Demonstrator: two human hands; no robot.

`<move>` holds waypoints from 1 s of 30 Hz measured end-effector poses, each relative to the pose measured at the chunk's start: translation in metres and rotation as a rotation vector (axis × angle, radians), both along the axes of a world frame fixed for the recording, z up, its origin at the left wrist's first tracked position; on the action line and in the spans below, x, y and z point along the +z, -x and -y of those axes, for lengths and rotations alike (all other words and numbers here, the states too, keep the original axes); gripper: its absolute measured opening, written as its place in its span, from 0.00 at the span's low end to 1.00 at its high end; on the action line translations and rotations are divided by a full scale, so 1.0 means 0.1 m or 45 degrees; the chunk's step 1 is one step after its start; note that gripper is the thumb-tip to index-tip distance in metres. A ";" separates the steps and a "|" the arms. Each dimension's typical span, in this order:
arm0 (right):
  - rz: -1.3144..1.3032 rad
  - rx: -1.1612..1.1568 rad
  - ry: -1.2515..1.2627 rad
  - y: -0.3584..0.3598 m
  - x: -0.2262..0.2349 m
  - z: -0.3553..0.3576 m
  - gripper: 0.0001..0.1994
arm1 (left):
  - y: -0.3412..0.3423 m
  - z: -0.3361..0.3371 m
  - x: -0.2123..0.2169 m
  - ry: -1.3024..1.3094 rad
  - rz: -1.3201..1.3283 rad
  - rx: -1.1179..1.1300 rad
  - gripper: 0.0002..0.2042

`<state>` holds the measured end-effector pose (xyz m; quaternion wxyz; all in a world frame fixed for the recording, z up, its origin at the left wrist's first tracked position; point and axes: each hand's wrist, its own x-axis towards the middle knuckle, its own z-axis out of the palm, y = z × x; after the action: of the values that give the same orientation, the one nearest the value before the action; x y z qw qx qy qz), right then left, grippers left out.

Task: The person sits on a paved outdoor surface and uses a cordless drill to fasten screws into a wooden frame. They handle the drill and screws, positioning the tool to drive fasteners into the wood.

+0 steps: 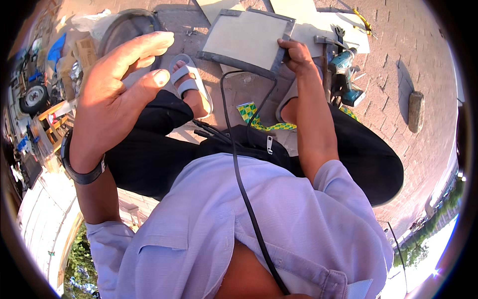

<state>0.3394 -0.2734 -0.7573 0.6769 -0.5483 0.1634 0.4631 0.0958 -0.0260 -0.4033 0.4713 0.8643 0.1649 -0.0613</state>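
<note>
My right hand (298,54) grips the right edge of a flat, pale panel (244,39) with dark grey strips along its edges. Its thumb lies on top, and the other fingers are partly hidden. The panel is tilted above the paving, between my feet and some pale sheets (296,9). On the other side, my left hand (117,94) is raised close to the camera, thumb apart from the fingers, with nothing in it. A dark band (82,167) circles that wrist. Below the panel, a black cable (238,169) loops down across my shirt.
Right of the panel lie a hammer (326,65), a wrench (340,36) and a teal cordless drill (343,62). Yellow-handled pliers (366,24) lie beyond. A green-yellow patterned strip (254,115) runs between my feet. A dark round basin (127,22) stands far left; a stone block (416,112) is at right.
</note>
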 end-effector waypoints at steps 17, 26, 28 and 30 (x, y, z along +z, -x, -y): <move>-0.052 -0.135 0.011 -0.06 0.02 -0.16 0.11 | 0.05 0.62 -0.70 0.021 -0.443 -0.691 0.25; 0.230 0.100 0.348 -0.07 -0.63 0.32 0.16 | 0.09 0.59 -0.59 -0.183 -0.354 -0.662 0.25; 0.443 0.374 0.695 -0.04 -0.54 0.22 0.17 | 0.07 0.57 -0.53 -0.225 -0.423 -0.653 0.25; 0.614 0.602 0.942 -0.14 -0.66 0.26 0.19 | 0.03 0.55 -0.48 -0.280 -0.416 -0.676 0.25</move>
<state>0.3533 -0.2996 -0.8229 0.3321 -0.8651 0.0267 0.3750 0.0926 -0.0811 -0.4512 0.3101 0.9015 0.0130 -0.3017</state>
